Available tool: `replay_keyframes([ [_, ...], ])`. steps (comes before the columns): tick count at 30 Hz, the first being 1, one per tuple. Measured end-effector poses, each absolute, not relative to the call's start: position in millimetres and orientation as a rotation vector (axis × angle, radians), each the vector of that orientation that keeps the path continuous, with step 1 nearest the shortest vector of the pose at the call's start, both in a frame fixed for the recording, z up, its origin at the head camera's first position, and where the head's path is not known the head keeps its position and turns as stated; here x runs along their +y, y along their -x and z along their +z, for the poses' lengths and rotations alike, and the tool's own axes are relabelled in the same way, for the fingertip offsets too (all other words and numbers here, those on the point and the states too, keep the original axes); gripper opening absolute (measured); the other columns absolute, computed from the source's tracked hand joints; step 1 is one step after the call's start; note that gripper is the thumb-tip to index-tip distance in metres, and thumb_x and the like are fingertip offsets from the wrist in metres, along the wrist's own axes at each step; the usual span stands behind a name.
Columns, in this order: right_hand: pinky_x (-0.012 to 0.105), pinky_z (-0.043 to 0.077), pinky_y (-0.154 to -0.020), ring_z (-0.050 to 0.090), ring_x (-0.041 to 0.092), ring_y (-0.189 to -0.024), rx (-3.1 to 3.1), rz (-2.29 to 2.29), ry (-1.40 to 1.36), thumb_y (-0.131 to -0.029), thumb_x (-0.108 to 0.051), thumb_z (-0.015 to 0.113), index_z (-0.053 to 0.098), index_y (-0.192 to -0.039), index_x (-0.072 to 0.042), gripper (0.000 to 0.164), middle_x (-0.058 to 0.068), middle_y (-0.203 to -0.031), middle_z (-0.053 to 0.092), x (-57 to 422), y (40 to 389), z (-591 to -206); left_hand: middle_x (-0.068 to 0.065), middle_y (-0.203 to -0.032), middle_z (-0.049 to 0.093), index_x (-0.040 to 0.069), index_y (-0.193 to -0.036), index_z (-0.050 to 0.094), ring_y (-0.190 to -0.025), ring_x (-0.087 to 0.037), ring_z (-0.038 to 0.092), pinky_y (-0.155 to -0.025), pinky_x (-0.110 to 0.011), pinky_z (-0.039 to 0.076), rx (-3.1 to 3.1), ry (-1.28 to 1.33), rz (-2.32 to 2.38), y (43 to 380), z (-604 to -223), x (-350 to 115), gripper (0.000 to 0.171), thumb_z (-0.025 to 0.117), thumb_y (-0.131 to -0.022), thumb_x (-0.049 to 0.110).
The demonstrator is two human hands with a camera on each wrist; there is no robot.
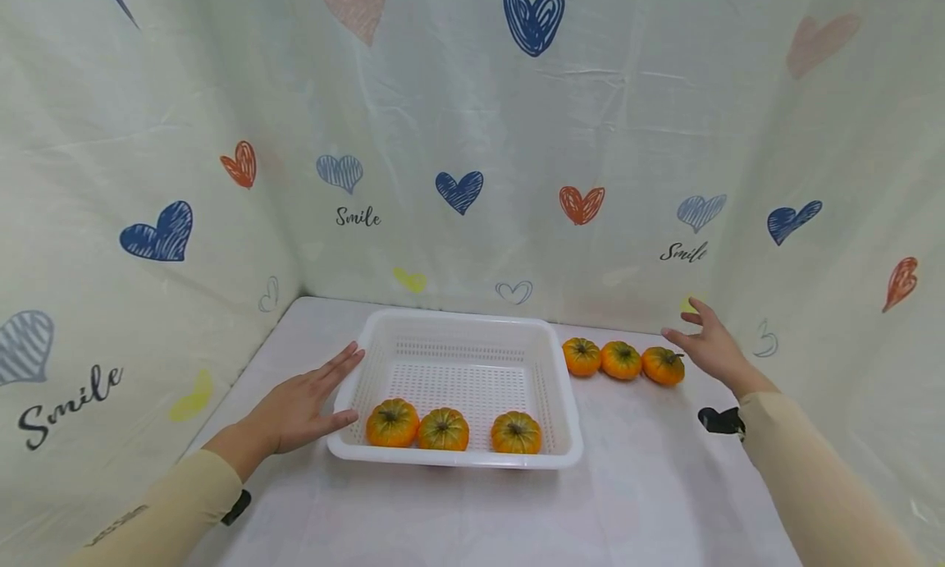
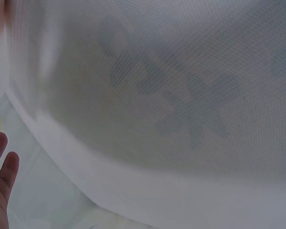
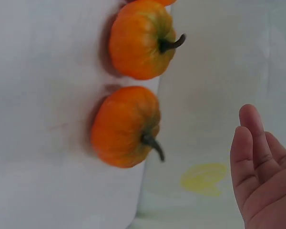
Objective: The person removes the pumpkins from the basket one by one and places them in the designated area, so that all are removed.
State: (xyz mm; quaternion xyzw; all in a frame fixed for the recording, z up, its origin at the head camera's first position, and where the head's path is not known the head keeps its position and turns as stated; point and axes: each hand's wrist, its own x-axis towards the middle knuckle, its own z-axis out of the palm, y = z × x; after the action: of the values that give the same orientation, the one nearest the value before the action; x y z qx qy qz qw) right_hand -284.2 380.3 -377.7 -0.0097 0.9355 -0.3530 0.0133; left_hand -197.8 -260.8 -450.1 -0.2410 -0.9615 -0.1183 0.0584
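A white plastic basket (image 1: 472, 459) stands on the table with three small orange pumpkins along its near side, one being the right-hand pumpkin (image 1: 516, 432). My left hand (image 1: 303, 407) is at the basket's left rim, fingers stretched and thumb apart, holding nothing. Three more pumpkins sit in a row to the right of the basket; the outermost pumpkin (image 1: 663, 366) has a dark curved stem. Just beyond that one, my right hand (image 1: 709, 345) hovers with loosely bent fingers and nothing in them. The right wrist view shows this hand (image 3: 267, 176) apart from the nearest pumpkin (image 3: 127, 127).
A white cloth covers the table (image 1: 635, 485). Hanging curtains (image 1: 472, 124) printed with hearts and "Smile" enclose the back and both sides. Dark straps sit on both wrists, over beige sleeves (image 1: 819, 477).
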Motion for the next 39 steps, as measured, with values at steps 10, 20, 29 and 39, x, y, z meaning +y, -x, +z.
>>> replay_keyframes([
  [10, 0.059, 0.047, -0.096, 0.051, 0.044, -0.124, 2.848, -1.107, 0.316, -0.097, -0.039, 0.065, 0.0, -0.161, -0.016, 0.094, 0.024, -0.158, 0.027, 301.1, 298.9, -334.4, -0.004, -0.166, 0.016, 0.019, -0.161, 0.02, -0.13, -0.037, 0.05, -0.098, -0.06, 0.045, -2.916, 0.737, -0.354, 196.3, -447.7, -260.1, 0.084, 0.054, -0.094, 0.057],
  [20, 0.049, 0.052, -0.094, 0.057, 0.034, -0.119, 2.695, -1.067, 0.592, -0.095, -0.034, 0.07, 0.011, -0.161, -0.022, 0.089, 0.015, -0.155, 0.037, 213.3, 305.7, -329.3, -0.004, -0.166, 0.016, 0.019, -0.161, 0.02, -0.128, -0.037, 0.052, -0.097, -0.062, 0.045, -2.934, 0.719, -0.341, 195.3, -447.3, -259.4, 0.085, 0.055, -0.094, 0.058],
  [29, 0.041, 0.055, -0.09, 0.063, 0.021, -0.11, 2.575, -0.98, 0.778, -0.093, -0.031, 0.072, 0.017, -0.16, -0.026, 0.087, 0.008, -0.151, 0.043, 151.1, 303.6, -335.6, -0.005, -0.166, 0.016, 0.019, -0.161, 0.02, -0.129, -0.037, 0.051, -0.097, -0.061, 0.045, -2.929, 0.721, -0.344, 195.3, -445.9, -258.8, 0.084, 0.054, -0.094, 0.057],
  [39, 0.035, 0.055, -0.089, 0.062, 0.017, -0.11, 2.422, -0.958, 0.879, -0.092, -0.033, 0.074, 0.021, -0.159, -0.03, 0.085, 0.007, -0.148, 0.047, 109.1, 302.1, -361.8, -0.004, -0.166, 0.015, 0.021, -0.161, 0.018, -0.13, -0.037, 0.051, -0.098, -0.062, 0.044, -2.936, 0.719, -0.346, 196.1, -447.0, -259.2, 0.084, 0.054, -0.094, 0.058],
])
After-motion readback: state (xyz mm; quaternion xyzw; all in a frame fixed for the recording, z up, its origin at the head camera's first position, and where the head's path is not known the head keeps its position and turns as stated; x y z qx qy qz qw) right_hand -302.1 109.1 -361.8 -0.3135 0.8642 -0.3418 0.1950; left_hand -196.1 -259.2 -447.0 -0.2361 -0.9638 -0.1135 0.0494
